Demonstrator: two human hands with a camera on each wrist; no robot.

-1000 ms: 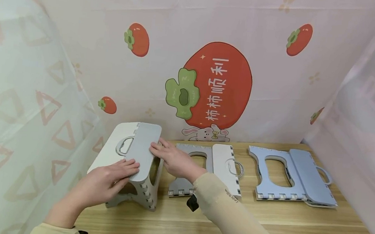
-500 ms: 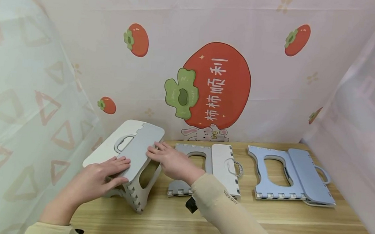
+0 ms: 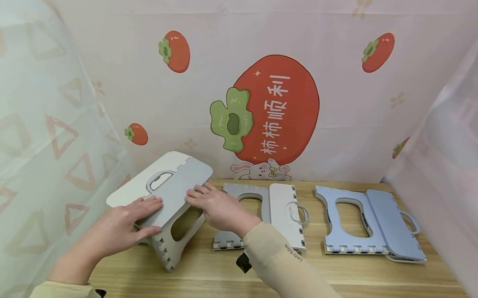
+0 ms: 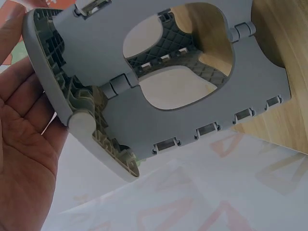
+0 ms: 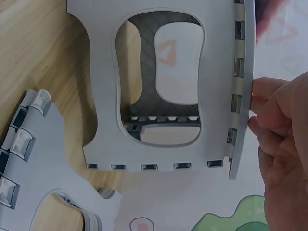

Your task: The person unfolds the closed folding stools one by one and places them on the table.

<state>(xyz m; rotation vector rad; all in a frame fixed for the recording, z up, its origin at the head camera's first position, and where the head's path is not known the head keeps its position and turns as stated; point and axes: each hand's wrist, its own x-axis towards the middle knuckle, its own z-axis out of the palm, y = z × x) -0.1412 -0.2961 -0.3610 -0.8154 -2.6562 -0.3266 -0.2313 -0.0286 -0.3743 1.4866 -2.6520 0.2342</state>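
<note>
"Position of the tilted stool (image 3: 188, 175)?"

"Left part of the table (image 3: 254, 281). The patterned side sheet (image 3: 50, 190) rises to its left; the folded grey-and-white stool (image 3: 282, 208) lies just to its right. The gap between the stools is narrow, and the right hand (image 3: 219, 208) reaches across it. The wood in front gives wider room."

"State of the hands?"

"Left hand (image 3: 125, 224): fingers extended together over the near end of the seat, thumb at the edge; whether it reaches underneath, I cannot tell. Right hand: fingers loosely straight, touching the seat's right edge. The stool lies left of that hand."
</note>
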